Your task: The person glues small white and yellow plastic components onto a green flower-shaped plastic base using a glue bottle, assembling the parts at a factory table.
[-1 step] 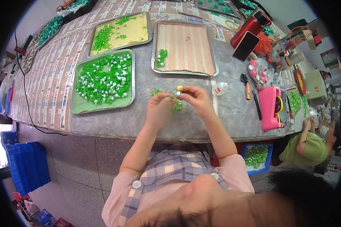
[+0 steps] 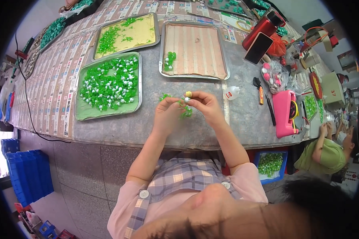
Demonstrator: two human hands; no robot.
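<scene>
Both hands meet over the bench (image 2: 147,123), the left hand (image 2: 167,113) and right hand (image 2: 203,104) each pinching small green pieces (image 2: 184,110) in a closed grip, while only a few finished pieces (image 2: 170,60) lie on the striped tray (image 2: 199,49) and the heaped tray (image 2: 107,81) looks barely touched.

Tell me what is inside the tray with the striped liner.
The striped tray holds one small cluster of green pieces near its left edge; the rest shows bare liner. Anything beneath the liner is covered.
</scene>
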